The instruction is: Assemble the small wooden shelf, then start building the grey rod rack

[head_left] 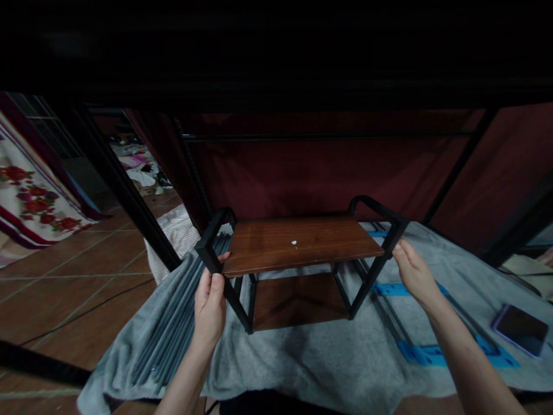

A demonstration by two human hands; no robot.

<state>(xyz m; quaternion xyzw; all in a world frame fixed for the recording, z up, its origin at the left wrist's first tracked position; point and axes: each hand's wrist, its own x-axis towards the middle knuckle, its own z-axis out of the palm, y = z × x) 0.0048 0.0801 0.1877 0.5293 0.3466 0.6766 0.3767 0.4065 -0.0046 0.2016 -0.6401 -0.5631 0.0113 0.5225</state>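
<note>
A small two-tier shelf rack (302, 248) with brown wood-look boards and black metal side frames stands in front of me. My left hand (210, 300) grips its left frame near the upper board's front corner, thumb in front and a fingertip showing above. On the other side, my right hand (412, 268) is closed around the right frame just below the handle-like top; some of its fingers are hidden behind the frame. A small white spot (294, 242) marks the upper board. The lower board (300, 300) sits between the frame legs near the cloth.
Grey cloth (311, 363) covers the surface below. Grey rods (173, 328) lie bundled at left. Blue-ended black frame pieces (425, 353) and a phone (521, 329) rest at right. A dark post (125, 190) rises at left, and a dark bar (328, 137) crosses behind.
</note>
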